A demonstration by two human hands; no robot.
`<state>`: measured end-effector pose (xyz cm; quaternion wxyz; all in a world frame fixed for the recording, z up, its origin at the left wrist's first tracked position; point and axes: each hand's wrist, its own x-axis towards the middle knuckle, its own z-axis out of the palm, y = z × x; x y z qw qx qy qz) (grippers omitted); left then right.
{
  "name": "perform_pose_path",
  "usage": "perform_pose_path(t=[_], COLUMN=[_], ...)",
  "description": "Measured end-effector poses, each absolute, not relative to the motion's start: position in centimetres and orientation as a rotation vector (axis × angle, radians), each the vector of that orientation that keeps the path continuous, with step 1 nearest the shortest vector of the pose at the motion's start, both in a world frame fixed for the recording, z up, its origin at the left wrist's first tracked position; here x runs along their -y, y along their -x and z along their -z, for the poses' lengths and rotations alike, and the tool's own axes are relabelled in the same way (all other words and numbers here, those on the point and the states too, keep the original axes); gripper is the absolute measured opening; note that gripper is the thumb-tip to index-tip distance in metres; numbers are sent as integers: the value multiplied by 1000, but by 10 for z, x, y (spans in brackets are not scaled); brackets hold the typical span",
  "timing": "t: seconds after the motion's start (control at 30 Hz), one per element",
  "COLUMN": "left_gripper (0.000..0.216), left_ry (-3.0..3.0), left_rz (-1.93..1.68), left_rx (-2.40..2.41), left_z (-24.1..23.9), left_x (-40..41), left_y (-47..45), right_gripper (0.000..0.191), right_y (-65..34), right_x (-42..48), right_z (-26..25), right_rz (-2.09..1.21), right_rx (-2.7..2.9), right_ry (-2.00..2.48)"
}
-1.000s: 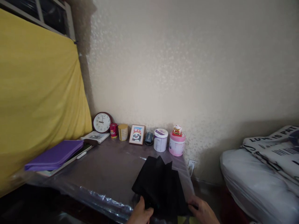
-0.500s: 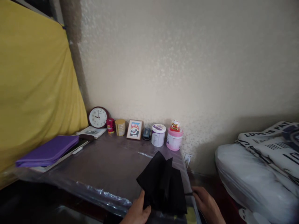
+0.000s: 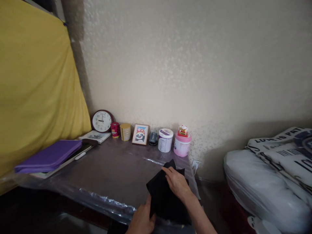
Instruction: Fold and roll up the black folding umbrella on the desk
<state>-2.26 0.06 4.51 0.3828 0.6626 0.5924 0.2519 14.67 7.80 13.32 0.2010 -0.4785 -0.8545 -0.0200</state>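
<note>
A black cloth thing with loose pointed flaps, looking like a collapsed folding umbrella point(image 3: 159, 191), is at the near right end of the table; its handle does not show. My left hand point(image 3: 142, 217) grips its lower left edge, thumb up along the cloth. Across the front reaches my right hand point(image 3: 177, 182), its fingers closed over the upper flaps. The right forearm covers the umbrella's right side.
On the plastic-covered table point(image 3: 109, 172), a clock point(image 3: 102, 121), a red can point(image 3: 115, 130), a panda picture frame point(image 3: 140, 134) and lidded tubs point(image 3: 165, 140) line the wall. A purple folder point(image 3: 50, 156) lies left. Right of the table is a bed point(image 3: 263, 182).
My right hand has left the thin strap at the umbrella's right and moved up and left onto its flaps. The flaps now lie closer together. My left hand keeps its grip.
</note>
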Motion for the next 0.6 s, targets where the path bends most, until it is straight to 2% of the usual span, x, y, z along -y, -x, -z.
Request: perform_pose_path(t=[0.1,0.2,0.3,0.6], left_gripper=[72,73,75,74], left_ry=[-1745,-1817,-1884,-1919], left_rz=[-560,-461,-411,-163], left_rx=[-1591,-1662,-1686,-1774], left_z=[-47,-49,-46,-59], left_x=[2,5,5,9], left_y=[19,15,11,-5], right_gripper=[44,33,26,24], right_y=[-136,-132,-132,-123], right_x=[-84,-88,-93,-107], right_z=[-125,-122,-124,-121], right_rz=[136,161,121,-45], right_rx=[2478,2510,2480,2328], right_ry=[1379,1407,1453,1457])
